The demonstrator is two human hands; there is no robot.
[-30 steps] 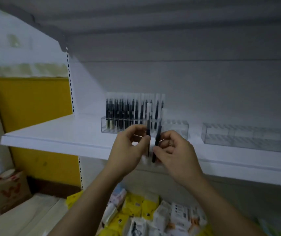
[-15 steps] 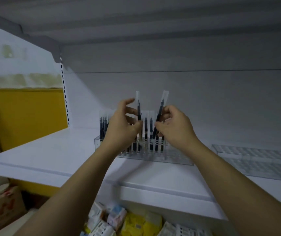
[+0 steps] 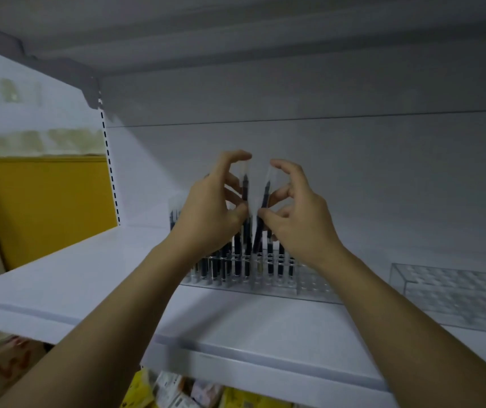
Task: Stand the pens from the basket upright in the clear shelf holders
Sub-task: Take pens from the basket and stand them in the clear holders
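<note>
A clear slotted holder stands on the white shelf, its left part filled with several upright dark pens in clear sleeves. My left hand pinches one sleeved pen upright above the holder. Just to its right, my right hand pinches another sleeved pen, tilted slightly, its lower end down among the standing pens. Whether either pen's tip sits in a slot is hidden by the hands. No basket is in view.
A second clear holder with no pens sits further right on the shelf. The upper shelf's underside hangs low overhead. A yellow panel is at the left. Packaged goods lie below the shelf edge.
Both hands rose from below the shelf edge to the holder, each carrying a pen. Since half a second ago, the pens have been lowered closer into the row of standing pens.
</note>
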